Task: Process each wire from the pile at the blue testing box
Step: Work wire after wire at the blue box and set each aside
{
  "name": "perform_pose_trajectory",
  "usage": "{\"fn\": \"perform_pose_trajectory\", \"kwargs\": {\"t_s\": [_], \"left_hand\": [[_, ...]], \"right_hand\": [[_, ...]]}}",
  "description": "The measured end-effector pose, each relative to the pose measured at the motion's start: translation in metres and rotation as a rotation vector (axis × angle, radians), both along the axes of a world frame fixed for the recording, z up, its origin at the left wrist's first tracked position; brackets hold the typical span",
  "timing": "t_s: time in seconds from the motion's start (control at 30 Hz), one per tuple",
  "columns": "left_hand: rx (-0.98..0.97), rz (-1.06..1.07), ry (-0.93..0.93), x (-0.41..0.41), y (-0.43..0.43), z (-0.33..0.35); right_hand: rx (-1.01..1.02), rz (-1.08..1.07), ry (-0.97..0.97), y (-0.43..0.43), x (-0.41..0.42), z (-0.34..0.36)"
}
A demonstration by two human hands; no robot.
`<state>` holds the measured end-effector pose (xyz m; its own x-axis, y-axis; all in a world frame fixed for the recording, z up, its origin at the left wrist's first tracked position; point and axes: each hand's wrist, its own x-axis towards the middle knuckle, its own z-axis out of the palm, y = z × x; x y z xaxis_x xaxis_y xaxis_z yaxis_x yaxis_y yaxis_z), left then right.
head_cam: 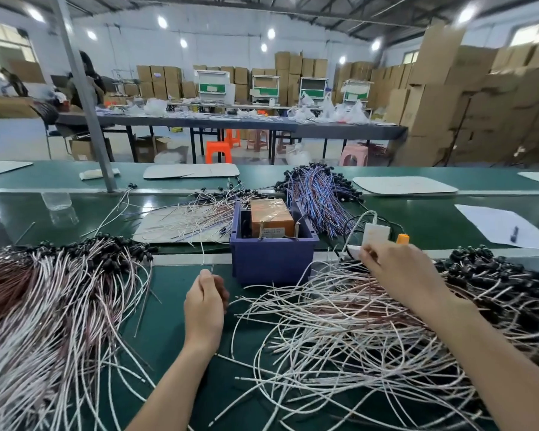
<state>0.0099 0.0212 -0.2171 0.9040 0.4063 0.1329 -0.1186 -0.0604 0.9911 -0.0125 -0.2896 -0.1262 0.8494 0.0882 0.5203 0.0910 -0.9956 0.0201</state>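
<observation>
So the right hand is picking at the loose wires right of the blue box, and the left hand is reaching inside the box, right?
Not quite. In the head view the left hand is not inside the blue box; it is over the green mat in front of it, fingers curled. The right hand does pinch at the loose wires right of the box.

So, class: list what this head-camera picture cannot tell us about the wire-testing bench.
- Left hand: head view, its back hides whatever the fingers hold.
- Blue testing box: head view, near wall hides its floor.
- Orange block label: head view, print too small.
- Left wire pile: cut by the left edge.
</observation>
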Motion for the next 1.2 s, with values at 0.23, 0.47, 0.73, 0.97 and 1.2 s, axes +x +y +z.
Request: {"fn": "perform_pose_trajectory", "kwargs": {"t_s": [0.23, 0.47, 0.73, 0.97, 1.2], "left_hand": [[-0.021, -0.012, 0.013, 0.003, 0.003, -0.004], [-0.025, -0.035, 0.017, 0.001, 0.003, -0.001], [0.068, -0.05, 0.027, 0.001, 0.002, -0.004], [0.222, -0.126, 0.054, 0.004, 0.005, 0.005], [0.968, -0.058, 0.071, 0.006, 0.071, 0.047]], "right_hand": [[0.038, 0.071, 0.052, 0.006, -0.012, -0.002], [0.701, 0.156, -0.218, -0.012, -0.039, 0.044], [-0.259, 0.213, -0.682, -0.053, -0.053, 0.06], [-0.08, -0.005, -0.075, -0.064, -0.06, -0.013], [0.248, 0.138, -0.348, 0.022, -0.051, 0.003]]}}
